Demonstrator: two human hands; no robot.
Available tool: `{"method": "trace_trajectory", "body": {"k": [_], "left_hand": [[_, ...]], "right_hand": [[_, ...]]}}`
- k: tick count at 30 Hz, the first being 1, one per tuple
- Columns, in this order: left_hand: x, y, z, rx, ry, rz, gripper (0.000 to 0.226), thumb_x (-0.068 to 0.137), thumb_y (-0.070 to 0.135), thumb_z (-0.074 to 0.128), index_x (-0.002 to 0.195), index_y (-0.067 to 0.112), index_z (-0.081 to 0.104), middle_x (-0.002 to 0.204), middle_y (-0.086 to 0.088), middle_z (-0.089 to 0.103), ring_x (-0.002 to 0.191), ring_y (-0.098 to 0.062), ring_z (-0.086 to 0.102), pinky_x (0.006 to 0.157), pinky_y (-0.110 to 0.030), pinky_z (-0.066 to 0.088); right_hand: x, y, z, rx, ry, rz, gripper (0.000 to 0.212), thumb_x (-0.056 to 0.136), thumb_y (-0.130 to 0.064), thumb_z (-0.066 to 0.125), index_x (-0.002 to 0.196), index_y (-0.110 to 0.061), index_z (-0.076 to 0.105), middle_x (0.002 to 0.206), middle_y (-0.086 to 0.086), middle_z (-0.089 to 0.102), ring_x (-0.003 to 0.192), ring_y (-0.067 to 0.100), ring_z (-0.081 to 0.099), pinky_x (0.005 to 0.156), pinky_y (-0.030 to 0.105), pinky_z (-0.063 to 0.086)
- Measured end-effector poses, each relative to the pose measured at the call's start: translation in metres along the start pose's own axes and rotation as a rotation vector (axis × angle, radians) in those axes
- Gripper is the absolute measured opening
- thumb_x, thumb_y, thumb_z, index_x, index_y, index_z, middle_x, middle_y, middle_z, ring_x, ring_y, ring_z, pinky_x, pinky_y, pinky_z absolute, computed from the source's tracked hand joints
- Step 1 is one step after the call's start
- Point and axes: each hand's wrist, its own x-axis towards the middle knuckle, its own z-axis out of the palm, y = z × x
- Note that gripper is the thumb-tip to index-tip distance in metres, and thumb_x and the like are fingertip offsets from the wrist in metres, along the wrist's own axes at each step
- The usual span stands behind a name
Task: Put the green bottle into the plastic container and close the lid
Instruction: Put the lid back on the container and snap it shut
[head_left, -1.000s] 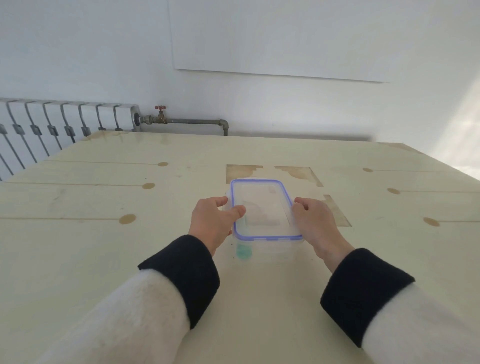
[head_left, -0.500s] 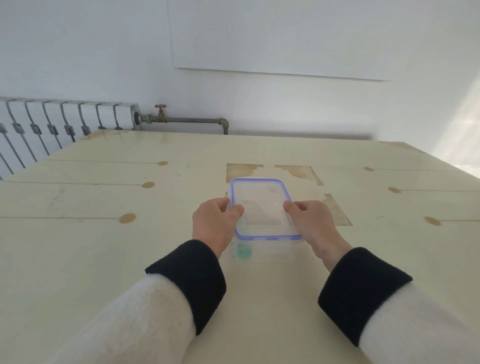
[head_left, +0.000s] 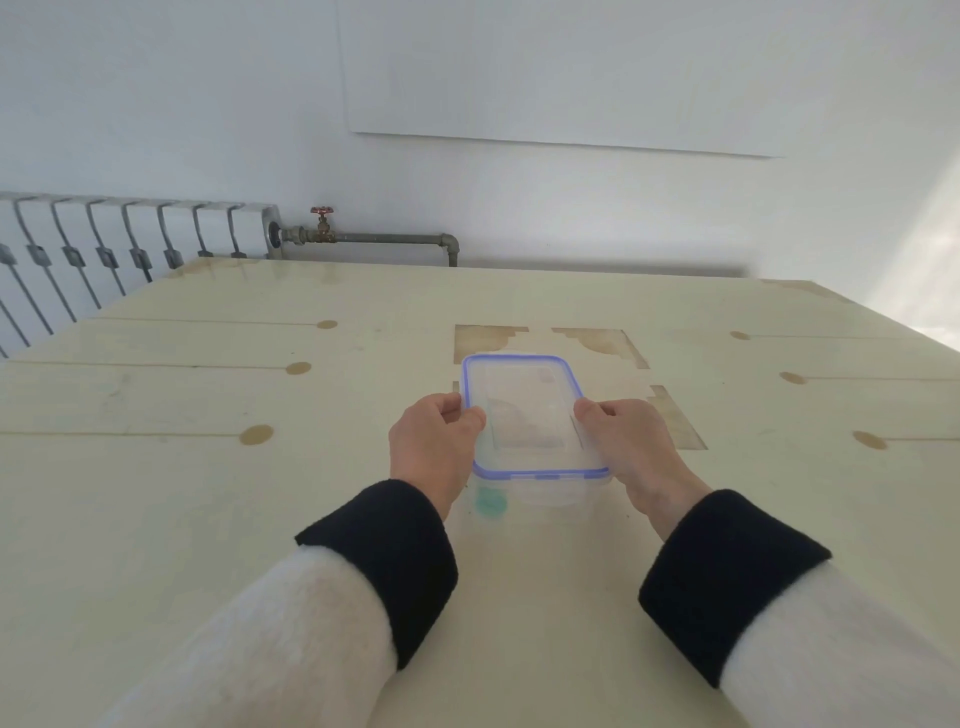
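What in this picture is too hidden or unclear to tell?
Head view only:
- Green bottle: just a blurred green patch through the container's cloudy wall.
- Side latches: covered by the left hand and right hand, so whether the lid is locked is unclear.
- Elbows: cut off by the bottom edge.

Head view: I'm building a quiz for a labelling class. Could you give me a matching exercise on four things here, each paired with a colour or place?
Things:
1. lid rim
2. green bottle
3. valve handle
4. left hand

Descriptions:
A. red, by the radiator
B. blue-purple
C. on the lid's left edge
D. seen through the container's near wall

Pairs: 1-B, 2-D, 3-A, 4-C
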Motion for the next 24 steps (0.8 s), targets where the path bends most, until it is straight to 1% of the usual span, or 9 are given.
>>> {"method": "trace_trajectory", "body": {"k": [3, 6, 11, 15, 16, 17, 18, 20, 24], "left_hand": [[0.000, -0.001, 0.001, -0.005, 0.004, -0.009, 0.036, 0.085, 0.023, 0.057, 0.119, 0.011, 0.056, 0.110, 0.000, 0.063, 0.100, -0.019, 0.059, 0.090, -0.033, 0.049], [0.001, -0.002, 0.000, -0.018, -0.002, -0.012, 0.033, 0.084, 0.024, 0.059, 0.115, 0.013, 0.058, 0.106, 0.003, 0.063, 0.097, -0.017, 0.060, 0.082, -0.028, 0.048], [0.011, -0.003, -0.003, -0.031, -0.051, -0.040, 0.031, 0.077, 0.022, 0.064, 0.107, 0.015, 0.056, 0.098, 0.004, 0.061, 0.091, -0.016, 0.058, 0.081, -0.032, 0.048], [0.026, 0.001, -0.003, -0.055, -0.116, -0.090, 0.039, 0.074, 0.025, 0.066, 0.109, 0.015, 0.052, 0.102, 0.002, 0.057, 0.087, -0.013, 0.053, 0.079, -0.034, 0.045], [0.031, 0.002, -0.003, -0.055, -0.127, -0.090, 0.044, 0.075, 0.029, 0.067, 0.113, 0.015, 0.051, 0.105, 0.001, 0.056, 0.090, -0.014, 0.053, 0.081, -0.034, 0.045], [0.037, 0.004, -0.002, -0.053, -0.139, -0.084, 0.049, 0.076, 0.033, 0.066, 0.118, 0.014, 0.050, 0.109, 0.000, 0.055, 0.095, -0.017, 0.053, 0.084, -0.035, 0.044], [0.042, 0.007, -0.001, -0.049, -0.153, -0.071, 0.053, 0.077, 0.036, 0.065, 0.122, 0.014, 0.048, 0.115, -0.002, 0.055, 0.101, -0.019, 0.052, 0.087, -0.036, 0.043], [0.053, 0.011, 0.002, -0.037, -0.180, -0.031, 0.055, 0.081, 0.037, 0.061, 0.129, 0.013, 0.045, 0.125, -0.005, 0.053, 0.108, -0.020, 0.049, 0.091, -0.036, 0.041], [0.071, 0.017, 0.010, -0.008, -0.252, 0.048, 0.048, 0.087, 0.027, 0.055, 0.133, 0.015, 0.044, 0.138, -0.004, 0.047, 0.121, -0.022, 0.046, 0.100, -0.036, 0.038]], "right_hand": [[0.000, 0.001, 0.000, 0.001, 0.009, 0.001, 0.044, 0.089, -0.030, 0.048, 0.051, -0.017, 0.031, 0.054, 0.003, 0.033, 0.051, 0.020, 0.030, 0.050, 0.028, 0.025], [-0.001, 0.001, 0.001, 0.013, 0.019, -0.005, 0.048, 0.088, -0.029, 0.048, 0.048, -0.020, 0.024, 0.050, -0.001, 0.027, 0.049, 0.019, 0.026, 0.050, 0.027, 0.023], [-0.005, 0.001, 0.000, 0.065, 0.005, -0.009, 0.047, 0.089, -0.030, 0.047, 0.048, -0.019, 0.027, 0.053, 0.002, 0.029, 0.052, 0.019, 0.029, 0.051, 0.027, 0.025], [-0.006, 0.002, -0.003, 0.152, -0.025, 0.061, 0.030, 0.092, -0.042, 0.037, 0.074, -0.019, 0.035, 0.074, 0.010, 0.045, 0.066, 0.024, 0.044, 0.061, 0.032, 0.040], [-0.008, 0.002, -0.004, 0.182, -0.019, 0.088, 0.029, 0.093, -0.044, 0.034, 0.076, -0.022, 0.036, 0.077, 0.010, 0.049, 0.068, 0.024, 0.047, 0.063, 0.032, 0.043], [-0.010, 0.003, -0.004, 0.213, 0.003, 0.113, 0.040, 0.094, -0.046, 0.031, 0.111, -0.010, 0.026, 0.079, 0.008, 0.052, 0.070, 0.022, 0.049, 0.063, 0.032, 0.044], [-0.012, 0.004, -0.005, 0.236, 0.039, 0.143, 0.053, 0.094, -0.046, 0.029, 0.102, -0.001, 0.056, 0.080, 0.004, 0.053, 0.071, 0.019, 0.050, 0.063, 0.031, 0.044], [-0.018, 0.007, -0.005, 0.276, 0.130, 0.168, 0.045, 0.094, -0.047, 0.028, 0.103, -0.012, 0.054, 0.081, -0.004, 0.050, 0.070, 0.014, 0.046, 0.065, 0.031, 0.040], [-0.034, 0.013, -0.005, 0.368, 0.213, 0.200, 0.033, 0.093, -0.043, 0.031, 0.099, -0.015, 0.049, 0.073, -0.003, 0.042, 0.064, 0.014, 0.038, 0.066, 0.032, 0.036]]}}
